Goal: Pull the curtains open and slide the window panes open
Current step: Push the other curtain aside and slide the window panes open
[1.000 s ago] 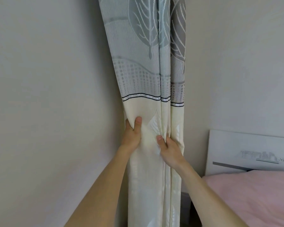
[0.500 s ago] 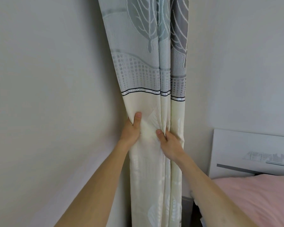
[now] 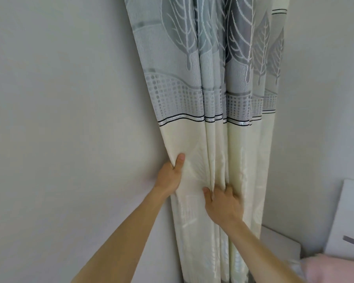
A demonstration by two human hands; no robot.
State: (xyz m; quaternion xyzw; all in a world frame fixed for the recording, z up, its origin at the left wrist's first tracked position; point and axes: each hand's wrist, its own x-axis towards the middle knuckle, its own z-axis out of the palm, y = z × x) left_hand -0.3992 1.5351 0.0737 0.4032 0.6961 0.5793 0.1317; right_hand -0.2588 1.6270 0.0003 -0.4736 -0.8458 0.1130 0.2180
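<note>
**Both hands gripping the gathered curtain**

Pale grey walls (image 3: 59, 119) meet in a corner, and we see the curtain (image 3: 213, 99) hanging bunched in folds there, grey leaf print above, cream below. Our left hand (image 3: 169, 176) pinches the curtain's left edge, thumb on the front. Our right hand (image 3: 223, 205) is closed on the middle folds, slightly lower. At lower right sit a white headboard (image 3: 352, 221) and pink bedding (image 3: 339, 268).

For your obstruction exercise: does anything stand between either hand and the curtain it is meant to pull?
Nothing visible does. The left hand already pinches the curtain at its left edge, and the right hand grips the folds lower down. No window shows in this view.
</note>
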